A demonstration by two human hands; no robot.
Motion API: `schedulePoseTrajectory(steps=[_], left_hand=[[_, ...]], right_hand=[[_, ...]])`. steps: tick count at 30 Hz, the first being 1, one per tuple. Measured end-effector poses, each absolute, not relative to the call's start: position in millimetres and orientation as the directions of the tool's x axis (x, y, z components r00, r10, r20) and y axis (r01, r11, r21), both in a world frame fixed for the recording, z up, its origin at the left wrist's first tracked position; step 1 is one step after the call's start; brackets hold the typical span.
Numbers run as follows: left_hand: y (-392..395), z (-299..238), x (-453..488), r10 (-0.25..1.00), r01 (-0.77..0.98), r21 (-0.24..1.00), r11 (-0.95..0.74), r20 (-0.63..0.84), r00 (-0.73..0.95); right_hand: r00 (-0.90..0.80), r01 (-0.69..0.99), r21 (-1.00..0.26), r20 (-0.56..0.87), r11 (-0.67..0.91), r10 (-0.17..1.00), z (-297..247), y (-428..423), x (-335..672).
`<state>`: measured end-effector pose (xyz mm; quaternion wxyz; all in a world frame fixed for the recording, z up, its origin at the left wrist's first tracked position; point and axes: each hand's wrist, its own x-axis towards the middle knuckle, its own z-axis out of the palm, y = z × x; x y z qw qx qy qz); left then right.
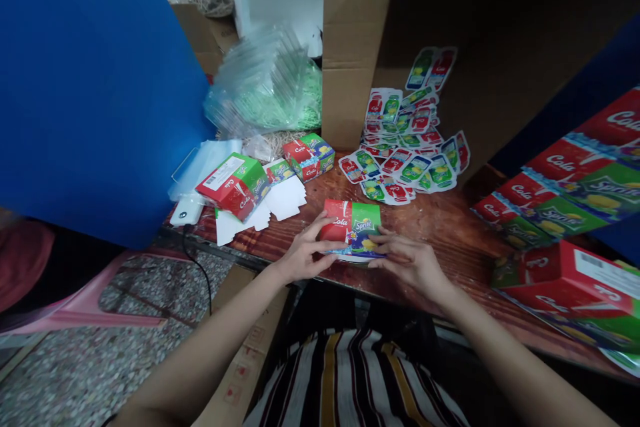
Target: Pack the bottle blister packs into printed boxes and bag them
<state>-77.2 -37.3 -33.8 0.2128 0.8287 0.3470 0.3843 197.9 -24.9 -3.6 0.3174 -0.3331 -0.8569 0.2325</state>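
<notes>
A small red and green printed carton [351,225] marked Cola and Sprite rests at the near edge of the wooden table [445,227]. My left hand [303,251] grips its left side, thumb on top and fingers curled under. From the right, my right hand [407,259] pinches the carton's lower right edge. Both hands are closed on the same carton.
Folded cartons [235,185] [309,155] and flat blanks lie at the table's left. Several printed cut-outs [407,147] spread before an upright cardboard box [353,40]. Stacked flat cartons [565,213] fill the right. A blue board [95,80] stands left, beside a plastic bag [267,83].
</notes>
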Motion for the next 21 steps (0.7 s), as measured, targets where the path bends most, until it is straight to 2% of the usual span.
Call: schedulePoseTrajectory(steps=[2,7,12,15,21], left_hand=[[-37,-38,-76,0.716,0.415,0.586,-0.696,0.520,0.466],[-35,-47,-71,0.663,0.454,0.486,-0.747,0.600,0.448],[-37,-56,-67,0.598,0.478,0.393,-0.785,0.681,0.422],[-39,-60,-66,0.592,0.499,0.372,-0.783,0.691,0.414],[-38,-67,-63,0.620,0.525,0.390,-0.757,0.681,0.389]], right_hand=[[-0.577,0.437,-0.558,0.428,0.706,0.696,-7,-30,197],[-0.691,0.453,-0.319,0.464,0.832,0.554,-11,-40,198],[-0.741,0.447,-0.130,0.500,0.885,0.448,-15,-44,200],[-0.765,0.450,-0.063,0.489,0.891,0.420,-22,-47,202],[-0.775,0.437,-0.016,0.501,0.899,0.386,-39,-52,203]])
